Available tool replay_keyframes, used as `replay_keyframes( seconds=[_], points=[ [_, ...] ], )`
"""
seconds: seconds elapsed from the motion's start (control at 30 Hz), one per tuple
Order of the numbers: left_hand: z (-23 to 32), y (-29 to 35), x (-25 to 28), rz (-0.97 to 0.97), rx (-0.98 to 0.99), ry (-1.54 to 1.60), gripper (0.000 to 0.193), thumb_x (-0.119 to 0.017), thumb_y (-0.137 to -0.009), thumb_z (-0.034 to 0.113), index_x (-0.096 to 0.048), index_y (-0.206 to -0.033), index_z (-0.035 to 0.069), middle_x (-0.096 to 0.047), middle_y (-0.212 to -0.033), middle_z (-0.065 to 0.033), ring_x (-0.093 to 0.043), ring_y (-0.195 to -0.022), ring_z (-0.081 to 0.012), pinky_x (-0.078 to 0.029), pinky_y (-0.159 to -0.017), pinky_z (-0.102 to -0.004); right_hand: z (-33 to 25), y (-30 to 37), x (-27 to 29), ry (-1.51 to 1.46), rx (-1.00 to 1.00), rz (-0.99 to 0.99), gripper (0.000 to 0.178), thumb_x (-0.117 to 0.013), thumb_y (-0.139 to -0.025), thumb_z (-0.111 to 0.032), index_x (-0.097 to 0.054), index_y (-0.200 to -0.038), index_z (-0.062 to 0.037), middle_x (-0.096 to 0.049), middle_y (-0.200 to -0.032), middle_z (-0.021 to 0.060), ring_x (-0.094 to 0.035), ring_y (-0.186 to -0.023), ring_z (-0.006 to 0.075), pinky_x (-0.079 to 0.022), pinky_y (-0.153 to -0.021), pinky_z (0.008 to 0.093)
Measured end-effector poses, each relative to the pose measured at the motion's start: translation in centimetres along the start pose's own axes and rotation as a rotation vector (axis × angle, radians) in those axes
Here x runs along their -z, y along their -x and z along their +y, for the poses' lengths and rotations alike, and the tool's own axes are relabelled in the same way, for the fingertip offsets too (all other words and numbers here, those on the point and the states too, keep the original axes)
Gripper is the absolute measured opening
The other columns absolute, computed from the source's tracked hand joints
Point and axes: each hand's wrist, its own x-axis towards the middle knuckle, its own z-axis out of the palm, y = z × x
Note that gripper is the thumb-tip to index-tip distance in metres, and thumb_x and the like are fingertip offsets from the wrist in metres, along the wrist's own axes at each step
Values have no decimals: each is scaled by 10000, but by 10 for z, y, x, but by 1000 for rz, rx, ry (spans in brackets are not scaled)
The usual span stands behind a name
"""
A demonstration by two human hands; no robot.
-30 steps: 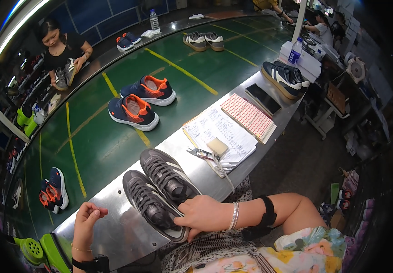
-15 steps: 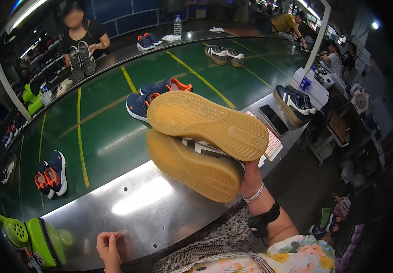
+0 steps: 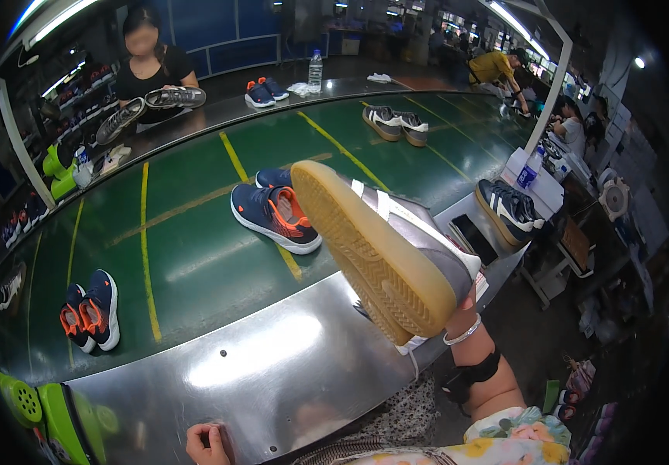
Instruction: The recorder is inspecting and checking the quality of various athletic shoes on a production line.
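Note:
My right hand (image 3: pixel 466 308) is closed around the heel end of a pair of grey sneakers (image 3: pixel 416 236) with white stripes and tan gum soles. They are held tilted over the metal table edge, soles partly toward me; the nearer shoe hides most of the other. A white lace end dangles under them. Down at the front edge of the metal ledge (image 3: pixel 272 341), my left hand (image 3: pixel 209 444) has its fingers curled in, with nothing visible in them. Just behind the held pair, navy shoes with orange lining (image 3: pixel 276 213) stand on the green conveyor belt (image 3: pixel 195 256).
Another navy-orange pair (image 3: pixel 92 311) is on the belt at left, a grey pair (image 3: pixel 396 124) farther back. At right are a dark sneaker pair (image 3: pixel 509 211) and a phone (image 3: pixel 474 236). A green device (image 3: pixel 71 422) stands at lower left. Across the belt a person (image 3: pixel 156 77) handles shoes.
The held sneakers have turned from both soles facing me to showing a grey side, and shifted right with my right hand. The person opposite has spread their two shoes apart.

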Motion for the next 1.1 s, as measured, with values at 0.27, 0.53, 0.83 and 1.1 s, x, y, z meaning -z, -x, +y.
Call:
replay_keyframes(
  seconds=[0.27,0.53,0.83,1.1],
  points=[
    [-9,-5,2,-7,100,84,113,-611,-854,116,-589,-894,12,-599,-798,-46,-541,-709,-117,-470,-671,-261,-47,-216,26,1595,468,-280,583,-770,-632,-393,-600,-1067,-43,-640,-953,130,-617,-865,304,-490,-747,333],
    [-8,-2,3,53,-81,3,129,-640,-817,119,-599,-886,18,-614,-826,-64,-565,-709,-147,-478,-669,-280,89,-250,10,1922,314,-869,589,-787,-638,-255,-508,-1151,-168,-434,-1259,182,-418,-1188,335,-329,-993,423],
    [-8,0,4,12,-201,-24,102,-612,-805,80,-602,-889,23,-616,-854,-88,-578,-767,-171,-473,-714,-288,132,-232,-31,1819,-109,-1098,504,-690,-718,-289,-473,-1165,-209,-639,-873,132,-623,-853,309,-480,-744,414],
    [-13,-1,9,-16,-110,17,82,-602,-807,93,-622,-851,26,-631,-875,-97,-588,-776,-182,-472,-723,-298,121,-161,-89,1665,-20,-1170,633,-536,-754,-648,-634,-1017,-81,-639,-884,151,-605,-882,312,-471,-752,406]
  ],
)
